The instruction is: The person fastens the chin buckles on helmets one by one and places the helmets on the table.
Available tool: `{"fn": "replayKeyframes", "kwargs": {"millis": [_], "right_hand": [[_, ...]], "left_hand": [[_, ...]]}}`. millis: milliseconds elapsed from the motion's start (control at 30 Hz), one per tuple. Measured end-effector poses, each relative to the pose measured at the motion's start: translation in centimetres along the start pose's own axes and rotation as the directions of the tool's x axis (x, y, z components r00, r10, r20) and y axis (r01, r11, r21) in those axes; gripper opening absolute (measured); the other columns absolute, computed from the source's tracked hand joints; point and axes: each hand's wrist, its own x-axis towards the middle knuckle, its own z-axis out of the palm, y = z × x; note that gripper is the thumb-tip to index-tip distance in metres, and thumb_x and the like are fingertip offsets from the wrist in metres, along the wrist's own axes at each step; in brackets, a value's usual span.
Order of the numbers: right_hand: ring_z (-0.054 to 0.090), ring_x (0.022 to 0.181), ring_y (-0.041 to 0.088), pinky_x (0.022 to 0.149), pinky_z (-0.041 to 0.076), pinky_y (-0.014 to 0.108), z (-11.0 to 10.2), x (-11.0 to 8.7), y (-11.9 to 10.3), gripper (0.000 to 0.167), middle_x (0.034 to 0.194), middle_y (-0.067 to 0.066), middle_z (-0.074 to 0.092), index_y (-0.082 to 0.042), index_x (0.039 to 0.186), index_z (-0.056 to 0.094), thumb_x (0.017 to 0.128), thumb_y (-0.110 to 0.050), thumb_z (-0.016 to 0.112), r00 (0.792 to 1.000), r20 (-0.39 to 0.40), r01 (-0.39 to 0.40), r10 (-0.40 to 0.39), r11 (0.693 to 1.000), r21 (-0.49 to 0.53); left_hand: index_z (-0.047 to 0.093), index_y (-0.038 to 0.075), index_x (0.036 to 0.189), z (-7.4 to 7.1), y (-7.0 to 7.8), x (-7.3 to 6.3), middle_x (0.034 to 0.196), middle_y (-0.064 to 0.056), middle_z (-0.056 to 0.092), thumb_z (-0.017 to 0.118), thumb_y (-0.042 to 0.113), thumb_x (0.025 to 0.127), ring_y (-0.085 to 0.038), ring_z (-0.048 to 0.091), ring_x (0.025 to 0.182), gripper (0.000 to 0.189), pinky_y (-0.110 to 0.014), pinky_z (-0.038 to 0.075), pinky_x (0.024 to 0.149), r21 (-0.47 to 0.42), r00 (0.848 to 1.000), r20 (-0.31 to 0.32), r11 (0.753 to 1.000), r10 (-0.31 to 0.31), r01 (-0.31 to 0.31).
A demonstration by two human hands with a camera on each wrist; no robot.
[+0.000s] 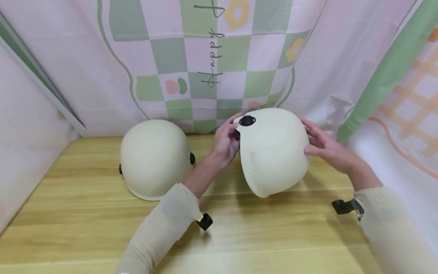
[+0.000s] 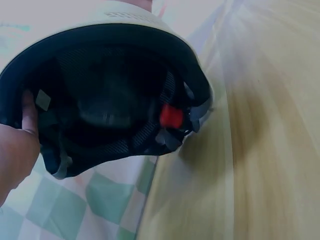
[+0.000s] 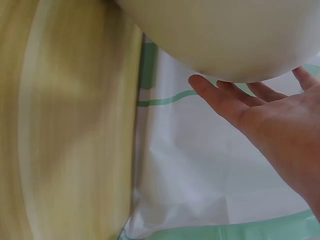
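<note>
A cream helmet is held tilted on its side above the wooden table, its opening facing left. My left hand grips its rim near a round black fitting; in the left wrist view the thumb reaches inside. That view shows the dark lining and a red buckle piece on the straps. My right hand supports the crown from the right, its fingers spread and fairly straight against the shell in the right wrist view. Left of it, a second cream helmet rests dome up on the table.
The wooden table runs under both helmets. Behind it hangs a checkered curtain with lettering, close to the held helmet. More cloth hangs at the right, and a pale cloth side borders the left.
</note>
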Motion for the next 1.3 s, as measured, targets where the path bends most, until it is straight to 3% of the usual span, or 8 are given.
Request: {"fn": "replayKeyframes", "kwargs": {"millis": [300,533,667,800,933,1033,1167,1300], "right_hand": [[0.022,0.144,0.061,0.094,0.049,0.022,0.0,-0.6,1.1,0.087,0.168,0.031,0.008,-0.031,0.168,0.004,0.102,-0.007,0.055,0.999,0.014,-0.044,0.044,0.999,-0.002],[0.016,0.145,0.06,0.094,0.05,0.024,-0.1,-1.2,2.2,0.09,0.167,0.034,0.001,-0.028,0.168,-0.002,0.103,-0.013,0.057,0.99,0.091,-0.106,0.104,0.994,0.01],[0.047,0.139,0.025,0.095,0.052,0.028,0.0,-1.4,2.8,0.092,0.167,0.034,0.006,-0.026,0.168,-0.001,0.101,-0.006,0.058,0.985,0.131,-0.112,0.11,0.994,0.013],[0.049,0.125,-0.005,0.096,0.051,0.027,0.2,-1.6,3.5,0.095,0.166,0.035,0.006,-0.023,0.168,-0.003,0.1,0.0,0.059,0.984,0.143,-0.107,0.103,0.994,0.019],[0.046,0.127,-0.005,0.097,0.049,0.025,0.2,-1.7,4.0,0.097,0.165,0.038,0.003,-0.024,0.168,-0.003,0.098,0.002,0.059,0.989,0.127,-0.089,0.08,0.994,0.068],[0.046,0.129,-0.002,0.097,0.05,0.025,0.3,-1.6,4.3,0.097,0.163,0.04,0.001,-0.025,0.168,-0.002,0.098,0.004,0.058,0.992,0.111,-0.064,0.051,0.991,0.118],[0.048,0.129,0.002,0.096,0.052,0.028,0.5,-1.4,4.4,0.094,0.163,0.04,0.001,-0.026,0.169,0.001,0.099,0.001,0.058,0.996,0.082,-0.038,0.026,0.987,0.154],[0.053,0.127,0.005,0.094,0.055,0.029,0.6,-1.4,4.5,0.091,0.161,0.041,0.004,-0.025,0.169,0.004,0.1,-0.001,0.059,0.998,0.061,-0.026,0.015,0.984,0.178]], "left_hand": [[0.04,-0.005,0.154,-0.8,0.0,0.2,0.115,-0.009,0.063,0.034,0.002,0.106,-0.011,0.059,0.078,0.049,-0.022,0.054,0.071,0.009,0.999,0.032,1.0,-0.028,0.027],[0.04,-0.005,0.154,-1.6,0.3,0.1,0.115,-0.008,0.062,0.033,0.002,0.105,-0.01,0.056,0.075,0.05,-0.022,0.051,0.067,0.078,0.999,0.036,0.997,-0.029,0.027],[0.042,-0.006,0.152,-2.1,0.5,-0.1,0.115,-0.009,0.061,0.031,0.002,0.104,-0.01,0.055,0.077,0.05,-0.021,0.049,0.066,0.135,0.999,0.029,0.991,-0.019,0.015],[0.044,-0.004,0.151,-2.6,0.8,-0.2,0.117,-0.01,0.059,0.03,0.001,0.103,-0.01,0.055,0.08,0.05,-0.021,0.048,0.067,0.222,0.999,0.011,0.974,-0.04,0.036],[0.043,0.004,0.156,-2.9,1.0,-0.4,0.12,-0.012,0.059,0.031,0.004,0.104,-0.012,0.056,0.082,0.053,-0.022,0.05,0.07,0.353,0.994,-0.03,0.929,-0.106,0.11],[0.044,0.015,0.158,-3.1,1.0,-0.6,0.132,-0.009,0.058,0.031,0.009,0.107,-0.012,0.059,0.088,0.053,-0.025,0.051,0.074,0.491,0.99,-0.058,0.86,-0.127,0.139],[0.046,0.024,0.156,-3.5,1.0,-0.8,0.149,-0.006,0.051,0.028,0.013,0.11,-0.017,0.063,0.092,0.051,-0.031,0.055,0.076,0.62,0.994,-0.039,0.778,-0.098,0.101],[0.049,0.021,0.156,-3.5,1.1,-0.9,0.148,-0.012,0.043,0.027,0.01,0.11,-0.023,0.058,0.098,0.052,-0.041,0.056,0.081,0.717,0.999,0.0,0.696,-0.043,0.03]]}}
